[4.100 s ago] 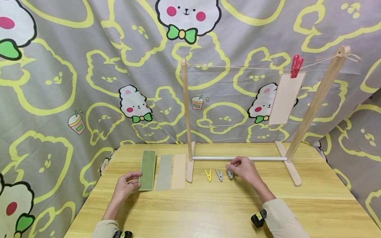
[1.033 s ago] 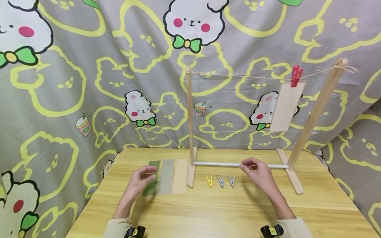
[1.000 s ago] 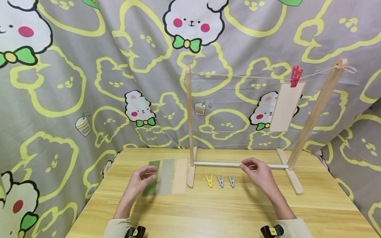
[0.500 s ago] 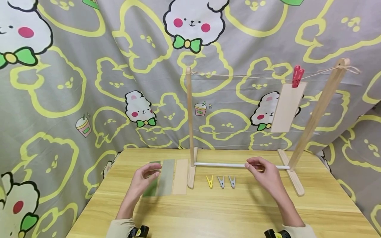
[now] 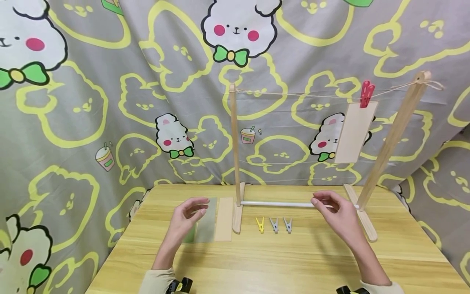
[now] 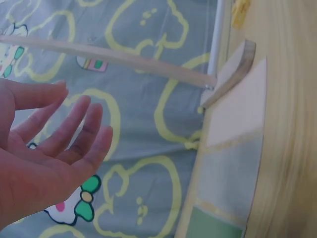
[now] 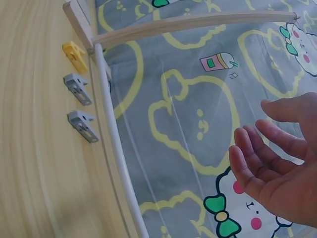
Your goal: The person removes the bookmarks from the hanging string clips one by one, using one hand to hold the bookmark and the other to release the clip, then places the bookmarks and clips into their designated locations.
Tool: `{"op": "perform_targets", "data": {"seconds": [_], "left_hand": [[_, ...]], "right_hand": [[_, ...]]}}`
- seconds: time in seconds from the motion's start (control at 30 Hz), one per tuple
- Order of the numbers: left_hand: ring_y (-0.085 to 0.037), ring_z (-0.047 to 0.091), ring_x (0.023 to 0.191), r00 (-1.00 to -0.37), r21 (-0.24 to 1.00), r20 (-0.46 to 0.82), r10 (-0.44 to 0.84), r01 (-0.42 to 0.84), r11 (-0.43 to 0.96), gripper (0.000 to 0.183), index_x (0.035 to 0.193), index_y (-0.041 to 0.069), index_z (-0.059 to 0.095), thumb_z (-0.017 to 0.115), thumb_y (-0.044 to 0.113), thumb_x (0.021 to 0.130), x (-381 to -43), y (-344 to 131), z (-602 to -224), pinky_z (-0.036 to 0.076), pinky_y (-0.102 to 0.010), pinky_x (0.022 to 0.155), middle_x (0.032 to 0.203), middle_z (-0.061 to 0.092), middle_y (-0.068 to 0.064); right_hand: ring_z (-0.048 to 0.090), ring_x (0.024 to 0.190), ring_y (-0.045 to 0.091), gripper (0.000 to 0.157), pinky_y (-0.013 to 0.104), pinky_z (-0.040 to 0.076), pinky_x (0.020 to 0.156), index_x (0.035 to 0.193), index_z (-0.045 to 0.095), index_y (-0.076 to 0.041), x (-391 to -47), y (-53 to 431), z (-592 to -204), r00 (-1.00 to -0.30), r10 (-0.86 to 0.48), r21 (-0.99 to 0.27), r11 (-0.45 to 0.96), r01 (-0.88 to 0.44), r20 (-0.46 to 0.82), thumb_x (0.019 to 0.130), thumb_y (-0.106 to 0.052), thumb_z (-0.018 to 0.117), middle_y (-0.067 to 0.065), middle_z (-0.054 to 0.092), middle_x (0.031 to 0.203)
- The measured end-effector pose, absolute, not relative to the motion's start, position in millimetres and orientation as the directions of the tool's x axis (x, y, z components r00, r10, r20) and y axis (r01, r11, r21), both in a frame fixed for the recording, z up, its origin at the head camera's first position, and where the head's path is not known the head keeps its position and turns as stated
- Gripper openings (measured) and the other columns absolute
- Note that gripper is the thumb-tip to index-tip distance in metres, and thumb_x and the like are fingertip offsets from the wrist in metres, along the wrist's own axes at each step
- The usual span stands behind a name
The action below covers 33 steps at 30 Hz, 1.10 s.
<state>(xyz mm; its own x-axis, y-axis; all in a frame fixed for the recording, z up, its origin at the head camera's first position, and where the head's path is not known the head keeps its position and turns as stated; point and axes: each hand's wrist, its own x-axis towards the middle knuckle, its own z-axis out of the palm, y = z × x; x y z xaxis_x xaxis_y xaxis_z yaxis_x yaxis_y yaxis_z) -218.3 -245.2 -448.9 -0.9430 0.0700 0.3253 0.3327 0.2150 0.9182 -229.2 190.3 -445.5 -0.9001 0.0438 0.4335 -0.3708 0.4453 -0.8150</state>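
My left hand (image 5: 186,220) hovers over the flat cards at the left, its fingers loosely bent and holding nothing. Under it lie a green card (image 5: 189,237), partly hidden, a grey-green card (image 5: 206,226) and a beige card (image 5: 224,220), side by side. My right hand (image 5: 339,214), also holding nothing, is in the air by the white rod (image 5: 279,203) of the wooden rack. Left of that hand, a yellow clothespin (image 5: 260,225) and two grey clothespins (image 5: 274,225) (image 5: 288,225) lie in a row. A red clothespin (image 5: 366,94) holds a pale card (image 5: 355,134) on the string.
The rack's left post (image 5: 235,147) and right post (image 5: 391,143) carry the string (image 5: 293,94) between them. Its wooden feet (image 5: 369,226) rest on the wood-grain table (image 5: 257,265). A patterned curtain (image 5: 205,94) covers the wall behind.
My left hand has let go of the green card, which now lies flat, and drifted right. My right hand has left the rightmost grey clothespin and moved right. The head view has shifted slightly.
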Motion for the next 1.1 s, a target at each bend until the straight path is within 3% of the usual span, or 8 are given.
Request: {"op": "perform_targets", "data": {"seconds": [0.17,0.37,0.73,0.93,1.1], "left_hand": [[-0.033,0.067,0.113,-0.938,0.917,0.338,0.078,0.346,0.199,0.028,0.125,-0.003,0.067,0.068,0.000,0.096,-221,-233,-447,0.056,-0.025,0.092,0.125,0.066,-0.026],[-0.044,0.064,0.114,-0.928,0.912,0.358,0.099,0.371,0.174,0.028,0.123,-0.004,0.067,0.068,-0.004,0.095,-224,-222,-445,0.056,-0.026,0.092,0.124,0.066,-0.028],[-0.038,0.065,0.116,-0.918,0.912,0.381,0.110,0.393,0.117,0.028,0.124,-0.002,0.067,0.068,-0.001,0.096,-225,-203,-437,0.056,-0.027,0.093,0.125,0.068,-0.021],[-0.043,0.062,0.118,-0.901,0.905,0.408,0.147,0.421,0.069,0.030,0.126,-0.005,0.065,0.068,-0.001,0.096,-228,-190,-435,0.056,-0.027,0.093,0.127,0.066,-0.025],[-0.039,0.063,0.117,-0.896,0.902,0.419,0.149,0.429,0.043,0.030,0.126,-0.006,0.065,0.068,-0.002,0.096,-232,-178,-436,0.055,-0.027,0.094,0.127,0.064,-0.028]], "right_hand": [[0.064,0.093,-0.004,0.021,0.009,0.052,0.078,0.115,0.071,-0.002,-225,197,-437,-0.891,0.047,-0.814,0.429,-0.391,0.452,0.098,-0.014,0.072,0.009,0.072,0.106],[0.066,0.094,-0.002,0.021,0.009,0.051,0.080,0.115,0.071,-0.003,-221,204,-430,-0.881,0.057,-0.810,0.426,-0.404,0.469,0.097,-0.013,0.073,-0.001,0.072,0.105],[0.066,0.098,0.000,0.023,0.010,0.053,0.080,0.117,0.071,-0.002,-215,214,-421,-0.853,0.101,-0.801,0.414,-0.432,0.512,0.095,-0.007,0.073,-0.002,0.072,0.109],[0.067,0.099,0.001,0.022,0.010,0.053,0.080,0.116,0.070,0.001,-214,222,-418,-0.827,0.117,-0.788,0.403,-0.466,0.549,0.094,0.000,0.072,-0.001,0.072,0.110],[0.068,0.098,0.000,0.022,0.010,0.053,0.080,0.116,0.070,0.002,-213,229,-416,-0.819,0.129,-0.783,0.410,-0.468,0.558,0.093,0.001,0.072,-0.003,0.073,0.109]]}}
